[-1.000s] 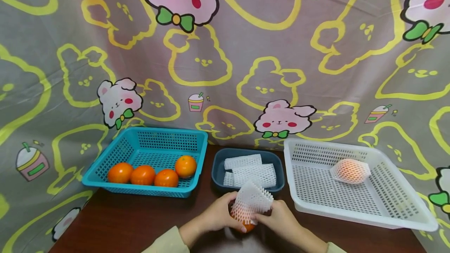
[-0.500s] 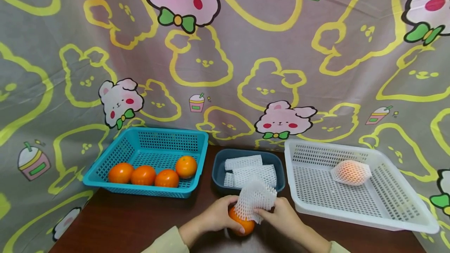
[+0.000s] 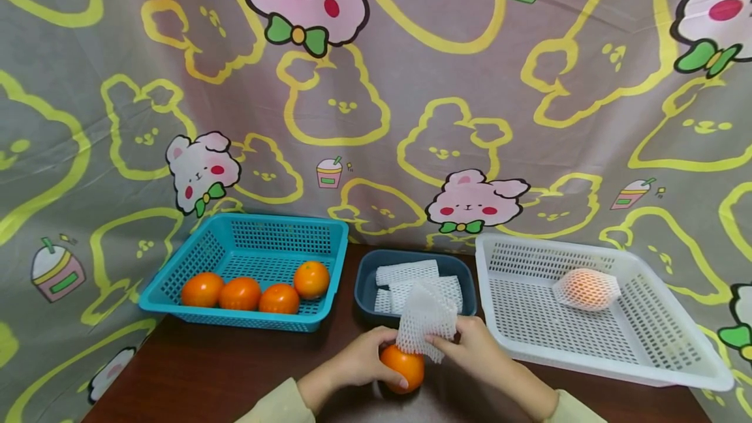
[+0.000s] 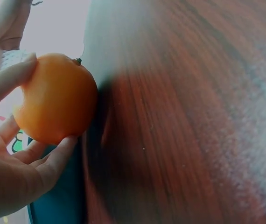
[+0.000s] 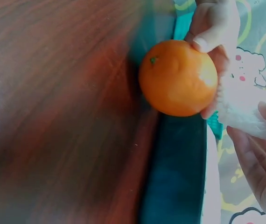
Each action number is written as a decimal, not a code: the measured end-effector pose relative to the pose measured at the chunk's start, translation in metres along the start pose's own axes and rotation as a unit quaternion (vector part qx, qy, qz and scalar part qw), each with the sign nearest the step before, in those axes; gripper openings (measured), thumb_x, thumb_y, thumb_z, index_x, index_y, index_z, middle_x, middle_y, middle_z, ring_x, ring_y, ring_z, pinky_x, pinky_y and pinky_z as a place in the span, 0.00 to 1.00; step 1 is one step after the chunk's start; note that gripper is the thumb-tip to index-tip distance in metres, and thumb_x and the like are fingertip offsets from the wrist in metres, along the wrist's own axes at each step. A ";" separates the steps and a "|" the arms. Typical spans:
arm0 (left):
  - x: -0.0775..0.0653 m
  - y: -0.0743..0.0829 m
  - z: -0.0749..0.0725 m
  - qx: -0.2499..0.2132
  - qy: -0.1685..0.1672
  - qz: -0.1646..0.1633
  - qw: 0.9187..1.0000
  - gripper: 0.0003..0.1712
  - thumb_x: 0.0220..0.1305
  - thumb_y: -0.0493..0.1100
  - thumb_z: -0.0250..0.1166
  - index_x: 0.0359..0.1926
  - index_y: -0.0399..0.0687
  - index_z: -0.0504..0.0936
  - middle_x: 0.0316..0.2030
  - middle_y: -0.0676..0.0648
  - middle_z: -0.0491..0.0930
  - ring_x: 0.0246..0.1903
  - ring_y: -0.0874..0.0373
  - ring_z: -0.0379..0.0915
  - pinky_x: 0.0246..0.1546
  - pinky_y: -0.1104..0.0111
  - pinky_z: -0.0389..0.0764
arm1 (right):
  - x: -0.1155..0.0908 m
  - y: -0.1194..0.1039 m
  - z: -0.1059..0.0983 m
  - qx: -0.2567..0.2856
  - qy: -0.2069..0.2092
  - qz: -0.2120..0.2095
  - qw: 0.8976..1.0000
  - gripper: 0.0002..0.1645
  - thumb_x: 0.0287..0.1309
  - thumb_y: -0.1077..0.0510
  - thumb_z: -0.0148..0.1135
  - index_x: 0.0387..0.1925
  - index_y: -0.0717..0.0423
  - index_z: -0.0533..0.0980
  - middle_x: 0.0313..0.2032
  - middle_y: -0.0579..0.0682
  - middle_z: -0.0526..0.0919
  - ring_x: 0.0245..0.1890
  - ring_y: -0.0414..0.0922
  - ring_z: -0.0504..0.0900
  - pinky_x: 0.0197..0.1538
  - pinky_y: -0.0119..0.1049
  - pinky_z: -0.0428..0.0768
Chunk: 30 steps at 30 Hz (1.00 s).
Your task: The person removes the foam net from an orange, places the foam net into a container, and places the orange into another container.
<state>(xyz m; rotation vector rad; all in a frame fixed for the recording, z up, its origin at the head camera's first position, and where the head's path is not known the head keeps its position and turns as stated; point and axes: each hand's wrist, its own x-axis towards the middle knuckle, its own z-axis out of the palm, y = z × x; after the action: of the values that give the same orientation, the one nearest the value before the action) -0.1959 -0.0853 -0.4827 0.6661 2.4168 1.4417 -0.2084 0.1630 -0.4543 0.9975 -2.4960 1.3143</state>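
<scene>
My left hand [image 3: 364, 359] grips an orange [image 3: 405, 369] low over the table, thumb on the near side and fingers round the far side. In the left wrist view the orange [image 4: 60, 100] shows bare skin and a small green stem. My right hand [image 3: 478, 348] pinches a white foam fruit net [image 3: 424, 322] between thumb and fingers, just above and beyond the orange. The net's lower edge is right at the top of the fruit. In the right wrist view the net [image 5: 240, 109] stands beside the orange, against its far side.
A teal basket [image 3: 235, 318] at the left holds several oranges [image 3: 241, 294]. Behind my hands, a dark blue tray [image 3: 365, 273] contains more foam nets [image 3: 407, 271]. At the right, a white basket [image 3: 511, 338] has one netted orange [image 3: 587, 289]. A patterned cloth [image 3: 376, 116] hangs behind.
The foam net, which covered most of the orange, has come up off it in my right hand, leaving the fruit bare. My left hand keeps its grip on the orange.
</scene>
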 end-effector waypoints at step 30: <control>-0.001 0.000 -0.005 -0.004 -0.023 -0.017 1.000 0.33 0.51 0.40 0.82 0.60 0.51 0.84 0.49 0.54 0.78 0.44 0.63 0.73 0.47 0.68 0.77 | 0.052 -0.002 -0.033 -0.295 0.132 -0.131 0.937 0.34 0.44 0.74 0.77 0.58 0.63 0.82 0.37 0.51 0.77 0.29 0.44 0.73 0.27 0.32 0.76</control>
<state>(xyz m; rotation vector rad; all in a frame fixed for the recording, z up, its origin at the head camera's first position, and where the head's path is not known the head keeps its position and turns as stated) -0.1973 -0.0902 -0.4805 0.6475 2.3748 1.4062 -0.2524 0.1630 -0.4114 0.8890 -2.2310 0.5207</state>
